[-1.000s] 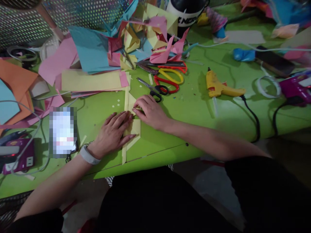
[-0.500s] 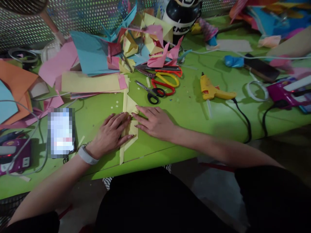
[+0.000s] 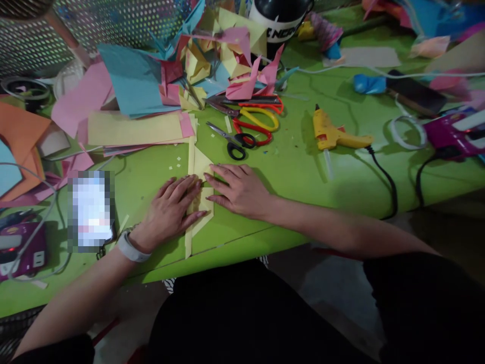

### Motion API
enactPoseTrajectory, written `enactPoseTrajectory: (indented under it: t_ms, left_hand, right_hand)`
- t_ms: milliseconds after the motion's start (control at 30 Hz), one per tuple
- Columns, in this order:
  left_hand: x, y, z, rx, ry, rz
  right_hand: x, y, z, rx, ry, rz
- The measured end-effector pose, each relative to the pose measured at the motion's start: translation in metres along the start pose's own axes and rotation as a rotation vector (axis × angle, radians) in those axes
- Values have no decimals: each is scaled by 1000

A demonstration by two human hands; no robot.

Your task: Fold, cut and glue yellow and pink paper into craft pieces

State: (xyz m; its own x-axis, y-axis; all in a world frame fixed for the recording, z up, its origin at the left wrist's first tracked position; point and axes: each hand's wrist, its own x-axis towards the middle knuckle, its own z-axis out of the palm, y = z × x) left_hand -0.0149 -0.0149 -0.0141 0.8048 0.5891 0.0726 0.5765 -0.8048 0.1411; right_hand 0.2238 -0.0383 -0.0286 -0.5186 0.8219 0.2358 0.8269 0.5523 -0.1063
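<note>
A folded piece of pale yellow paper [image 3: 200,163] lies flat on the green table [image 3: 288,187], with a narrow strip along its left side and slanted flaps on its right. Across its left and middle part rests my left hand [image 3: 173,205], fingers stretched out and pressing down. My right hand [image 3: 239,191] lies open at the paper's right edge, its fingertips touching the flaps. The two hands nearly meet at the paper's middle, which they partly cover. Just beyond them are small black-handled scissors [image 3: 237,141] and larger scissors with red and yellow handles [image 3: 261,119].
Stacked yellow strips [image 3: 132,129] and folded coloured papers [image 3: 197,65] lie at the back. A yellow glue gun [image 3: 335,132] with a cord sits right. A lit phone [image 3: 91,210] lies left. Purple power strips [image 3: 452,134] stand at both sides, and a black-and-white container [image 3: 278,25] stands behind.
The camera view has shifted slightly. Both hands stay pressed on the yellow paper in almost the same pose, with no clear change in the folds.
</note>
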Motion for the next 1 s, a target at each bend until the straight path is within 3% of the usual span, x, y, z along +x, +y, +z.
enactPoseTrajectory:
  t_ms: [767,900,1000]
  left_hand:
    - [4,5,0,37,33,-19]
    - [4,6,1,42,30,-21]
    - [4,6,0,37,17,-17]
  right_hand:
    - [-2,0,-1,-40,-35,33]
    - [4,6,-20,49,-6,107]
    - [28,12,-44,249,-125,329]
